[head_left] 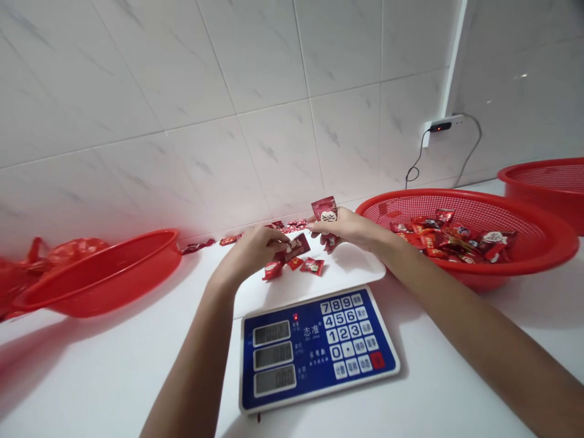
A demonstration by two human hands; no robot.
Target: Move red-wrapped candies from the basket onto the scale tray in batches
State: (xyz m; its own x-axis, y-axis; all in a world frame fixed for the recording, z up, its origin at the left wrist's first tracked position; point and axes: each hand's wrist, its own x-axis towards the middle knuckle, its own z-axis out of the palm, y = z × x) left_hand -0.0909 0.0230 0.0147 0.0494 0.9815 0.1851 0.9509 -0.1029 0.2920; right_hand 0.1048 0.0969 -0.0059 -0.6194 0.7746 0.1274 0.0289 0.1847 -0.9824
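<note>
My left hand [258, 251] is closed on a dark red candy packet [296, 247] just over the white pan [360, 267] of a digital scale [319, 350]. My right hand [344, 229] pinches another red candy packet [325, 210], held upright above the pan's far right part. More red lies under the right hand's fingers, partly hidden. Below my left hand, a small red candy [312, 266] and a few others rest on the pan. The scale's blue keypad faces me, with three grey displays at its left.
On the right, a red mesh basket [542, 258] holds many wrapped candies [456, 237], with another red basket [547, 191] behind it. A red basin [150, 267] stands left, near red plastic bags [77, 249]. Candy packets [296, 225] line the tiled wall. A cable [413, 173] hangs from the socket.
</note>
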